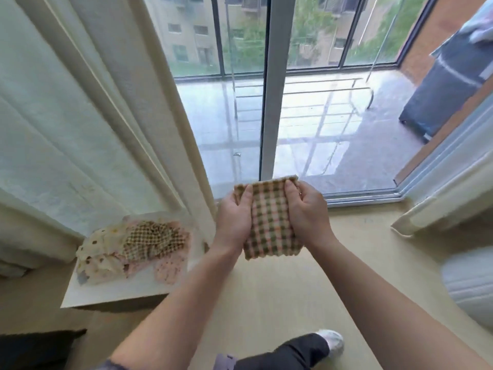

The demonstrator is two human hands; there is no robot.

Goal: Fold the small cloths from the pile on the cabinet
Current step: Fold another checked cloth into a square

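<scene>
The checked cloth [269, 228] is held in mid-air, right of the pile [133, 244] on the counter [120, 292], pinched at both sides by the left hand [234, 217] and right hand [306, 212]. Edges should be aligned squarely before the crease is pressed.

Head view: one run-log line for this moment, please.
step: folding; left hand: grips green-and-pink checked woven cloth; right hand: grips same cloth; pile of small cloths: on white cabinet
</scene>
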